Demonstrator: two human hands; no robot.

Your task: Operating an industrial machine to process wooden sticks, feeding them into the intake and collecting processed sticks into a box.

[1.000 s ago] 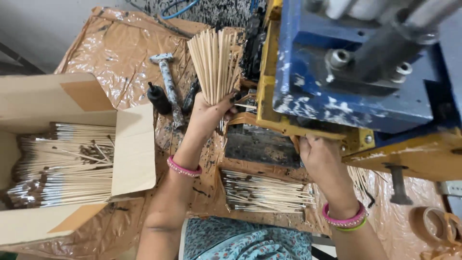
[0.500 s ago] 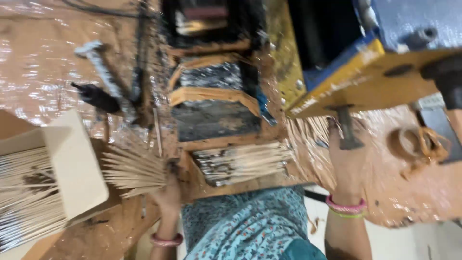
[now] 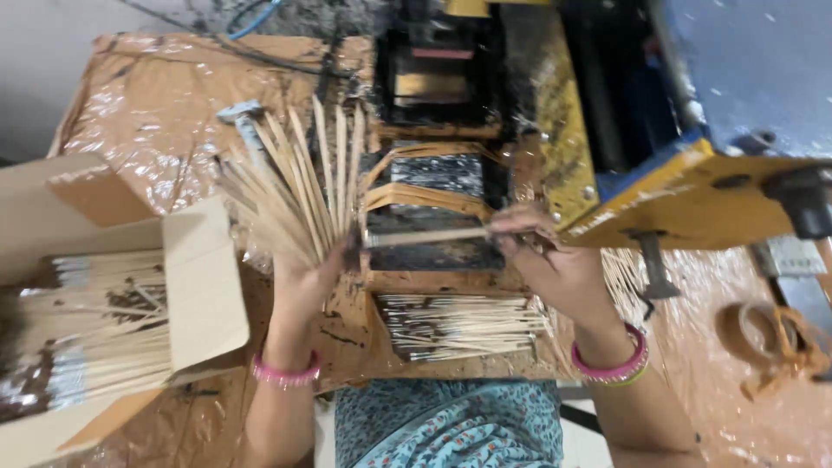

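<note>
My left hand (image 3: 299, 282) grips a fanned bundle of thin bamboo sticks (image 3: 290, 186), tips pointing up and away. My right hand (image 3: 542, 260) pinches one stick (image 3: 425, 237) that lies level across a dark tray (image 3: 433, 208) in front of the blue and yellow machine (image 3: 685, 113). A pile of coated sticks (image 3: 464, 325) lies on the table just below both hands. Pink bangles circle both wrists.
An open cardboard box (image 3: 204, 290) at the left holds several coated sticks (image 3: 95, 338). A hammer (image 3: 241, 117) lies on the brown plastic table cover (image 3: 147, 113). A tape roll (image 3: 763, 334) sits at the right. Blue patterned cloth (image 3: 442, 429) covers my lap.
The view has swung back toward the machine. My left hand lifted the stick bundle from beside the box up to the tray. My right hand rose from the table edge and took a stick.
</note>
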